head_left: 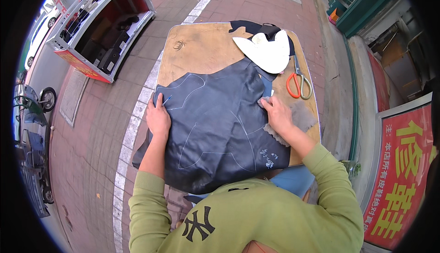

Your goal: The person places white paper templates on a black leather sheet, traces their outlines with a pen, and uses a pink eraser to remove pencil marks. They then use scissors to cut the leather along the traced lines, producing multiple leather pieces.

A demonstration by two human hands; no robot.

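A large black leather sheet [215, 115] with pale drawn outlines of pattern shapes is spread over the table and hangs past its near edge. My left hand [158, 116] rests on its left side, fingers stretched out. Beside those fingertips is a thin blue pen [167, 99]; I cannot tell whether the hand touches it. On the right, my right hand [277, 114] has its fingers closed on a grey-brown fuzzy piece [302, 115]. Whether this is a separate cloth or a folded-over part of the leather, I cannot tell.
White pattern pieces [266, 53] lie on dark scraps [250, 26] at the table's [197, 42] far right. Scissors [299, 82] with orange and greyish handles lie near the right edge. A display stall [103, 28] stands far left; a red sign [398, 175] is at the right.
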